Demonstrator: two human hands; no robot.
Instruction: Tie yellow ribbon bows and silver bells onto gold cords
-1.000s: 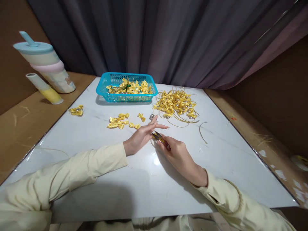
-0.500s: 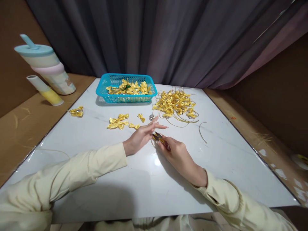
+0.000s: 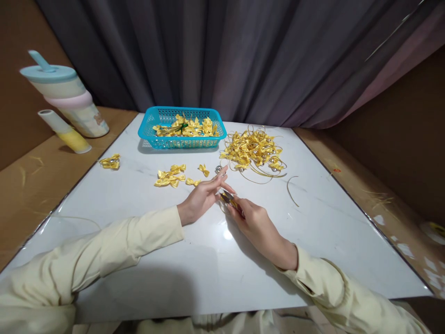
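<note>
My right hand (image 3: 255, 225) is closed around small dark-bladed snips (image 3: 227, 196), which point toward the left fingertips. At the blades, my left hand (image 3: 205, 195) has its upper fingers stretched out, while its lower fingers pinch a yellow bow, mostly hidden. A thin gold cord (image 3: 222, 208) curves below the fingers. Silver bells (image 3: 219, 170) lie just beyond the left fingertips. Several loose yellow satin bows (image 3: 170, 176) rest left of them. To the right is a heap of bows with bells and gold cords (image 3: 253, 148).
A blue plastic basket (image 3: 146, 132) holding more bows stands at the back of the white table (image 3: 146, 287). One small bow cluster (image 3: 110, 162) sits far left. A tumbler (image 3: 76, 102) and a thread spool (image 3: 66, 132) stand at left. A cord offcut (image 3: 291, 191) lies at right.
The left index finger has bent down toward the snips. The blades look closer together than before. Both hands otherwise stay in nearly the same place.
</note>
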